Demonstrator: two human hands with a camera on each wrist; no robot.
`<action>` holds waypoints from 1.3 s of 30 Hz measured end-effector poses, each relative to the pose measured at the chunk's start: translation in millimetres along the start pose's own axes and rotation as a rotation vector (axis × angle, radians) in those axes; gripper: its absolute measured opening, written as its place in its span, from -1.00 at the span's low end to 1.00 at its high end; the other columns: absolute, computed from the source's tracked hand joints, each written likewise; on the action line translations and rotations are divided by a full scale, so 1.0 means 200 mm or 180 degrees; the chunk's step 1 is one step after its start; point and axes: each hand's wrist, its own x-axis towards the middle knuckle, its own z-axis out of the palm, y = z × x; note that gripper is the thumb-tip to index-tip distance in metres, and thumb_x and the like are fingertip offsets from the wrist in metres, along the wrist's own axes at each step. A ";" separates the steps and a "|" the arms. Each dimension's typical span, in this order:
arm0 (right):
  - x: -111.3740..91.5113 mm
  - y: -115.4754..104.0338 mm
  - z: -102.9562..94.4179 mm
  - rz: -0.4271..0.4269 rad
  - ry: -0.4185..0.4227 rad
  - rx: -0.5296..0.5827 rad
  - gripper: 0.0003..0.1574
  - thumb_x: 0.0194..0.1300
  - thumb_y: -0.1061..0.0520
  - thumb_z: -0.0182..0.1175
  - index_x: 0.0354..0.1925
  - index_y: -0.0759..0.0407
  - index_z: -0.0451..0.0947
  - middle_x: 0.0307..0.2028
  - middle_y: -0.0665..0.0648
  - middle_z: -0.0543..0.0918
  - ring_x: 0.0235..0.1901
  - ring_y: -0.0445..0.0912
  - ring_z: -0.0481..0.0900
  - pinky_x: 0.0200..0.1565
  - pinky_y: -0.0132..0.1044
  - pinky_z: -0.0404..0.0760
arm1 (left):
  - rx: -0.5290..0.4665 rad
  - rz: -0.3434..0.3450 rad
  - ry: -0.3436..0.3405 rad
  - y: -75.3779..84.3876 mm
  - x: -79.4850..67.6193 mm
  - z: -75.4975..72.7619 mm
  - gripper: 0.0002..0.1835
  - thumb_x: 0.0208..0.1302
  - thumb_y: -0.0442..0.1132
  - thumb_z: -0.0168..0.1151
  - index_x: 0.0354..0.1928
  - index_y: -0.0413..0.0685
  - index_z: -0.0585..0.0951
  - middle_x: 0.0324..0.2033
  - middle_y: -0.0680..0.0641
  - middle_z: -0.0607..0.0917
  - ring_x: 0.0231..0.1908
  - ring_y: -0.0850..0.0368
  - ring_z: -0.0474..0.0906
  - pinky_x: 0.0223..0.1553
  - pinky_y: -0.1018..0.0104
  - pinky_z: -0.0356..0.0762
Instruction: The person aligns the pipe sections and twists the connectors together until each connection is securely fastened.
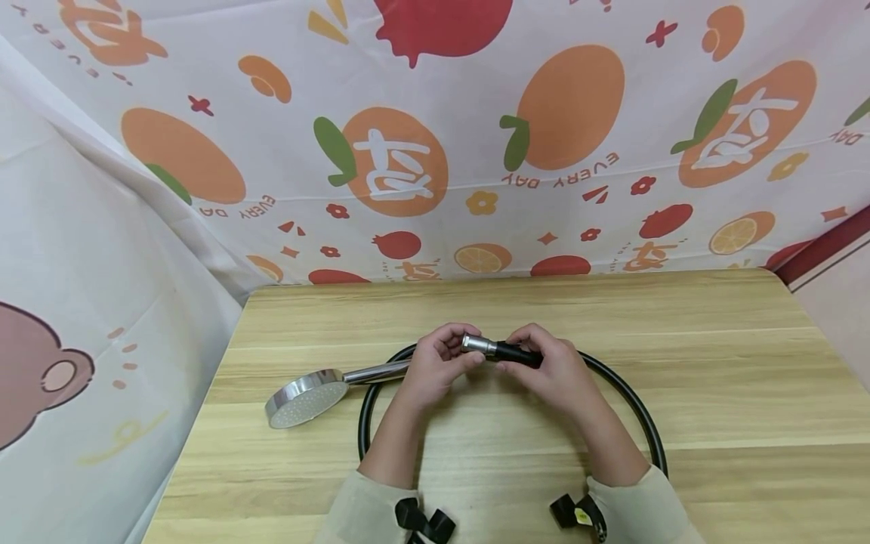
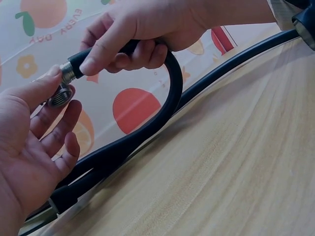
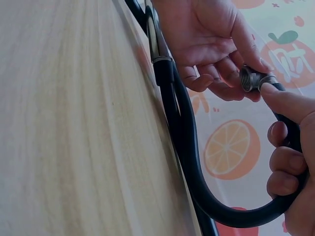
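In the head view, my left hand [image 1: 435,366] pinches the silver threaded nut [image 1: 476,344] at the end of a black shower hose [image 1: 635,397] between thumb and fingers. The right wrist view shows the nut's open threaded mouth. Just behind the nut, my right hand [image 1: 557,370] grips the hose, its fingers curled round it. Both hands are raised above the table, close together. A chrome shower head [image 1: 309,399] lies face-down-tilted to the left, its handle [image 1: 377,372] running behind my left hand. The hose's other end meets that handle in the right wrist view.
The hose loops over the wood-grain table [image 1: 516,310], passing behind both hands and out past my forearms. A fruit-print cloth [image 1: 469,151] hangs behind the far edge, and a white cloth [image 1: 136,249] hangs at the left. Black camera straps sit on both sleeves.
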 end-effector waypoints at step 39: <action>-0.01 0.01 0.01 -0.0197 0.0126 -0.0147 -0.72 0.15 -0.01 0.46 -0.16 -0.02 0.68 -0.25 -0.09 0.75 -0.28 -0.23 0.64 -0.23 -0.24 0.65 | -0.0029 0.0058 -0.0129 -0.02 -0.01 -0.01 -0.68 0.24 -0.33 0.35 0.01 -0.24 0.56 -0.20 0.01 0.68 -0.17 0.19 0.61 -0.20 0.44 0.58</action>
